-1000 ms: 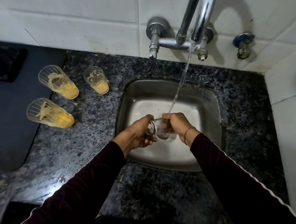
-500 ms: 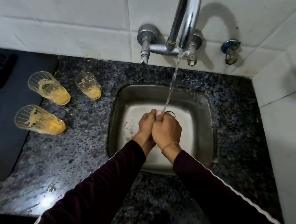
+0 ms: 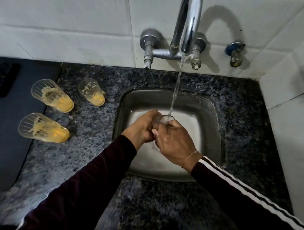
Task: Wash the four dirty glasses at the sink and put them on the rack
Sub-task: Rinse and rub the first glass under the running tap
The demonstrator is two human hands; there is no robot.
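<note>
- Steel sink (image 3: 212, 129), seen from the head camera looking down: a person in dark sleeves holds a clear glass (image 3: 163, 119) over the basin, under a thin stream of water (image 3: 175, 91) from the chrome tap (image 3: 188, 24).
- Left hand (image 3: 143, 127) wraps the glass from the left; right hand (image 3: 174, 143) clasps it from the right and front, fingers (image 3: 158, 133) wet. Both hands grip the same glass, which sits between them with only its rim and a sliver of its base showing.
- Risk, as a judgement: wet glass and wet skin could slip, and the glass could drop into the steel basin and chip.
- Three dirty glasses (image 3: 47, 128) with yellow residue stand on the speckled granite counter (image 3: 84, 164), well to the left of the hands. A sleeve swinging left could topple them.
- No rack is visible, so where the clean glass goes cannot be told.
</note>
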